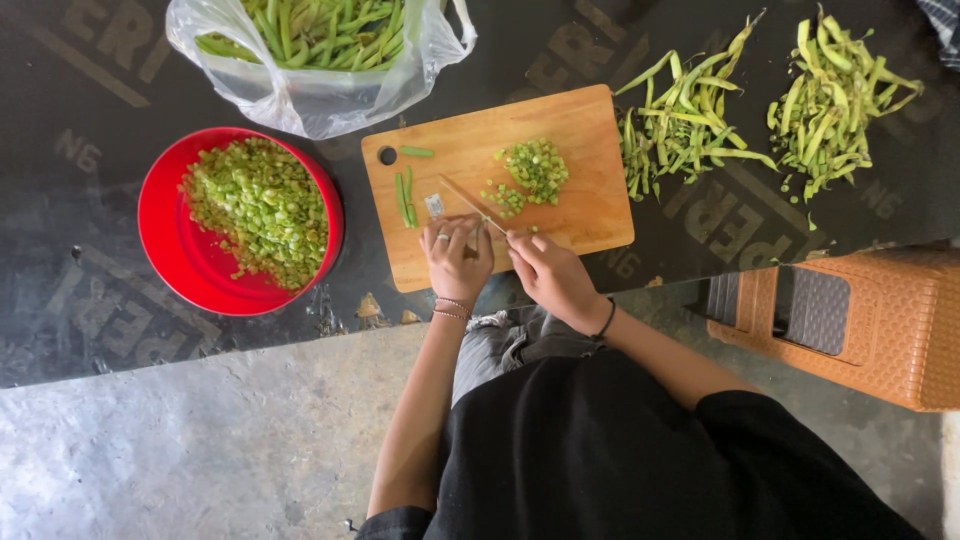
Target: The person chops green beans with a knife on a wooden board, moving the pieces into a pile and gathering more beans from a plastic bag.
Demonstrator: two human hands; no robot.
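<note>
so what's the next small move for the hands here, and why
Probably another slice. The right hand holds the knife angled across the wooden cutting board, the left hand pins something small beside the blade, and uncut green beans lie waiting near the chopped pile.

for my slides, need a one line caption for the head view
Right hand slices green beans with a knife on a wooden board.

This looks like a home cooking spot set on the floor. A wooden cutting board (560,215) lies at centre on a dark printed plastic sheet (80,280) over bare concrete (200,450). A red bowl (175,250) of chopped beans sits at nine o'clock, a bag of beans (310,60) at eleven, and a woven plastic stool (880,330) at four.
</note>
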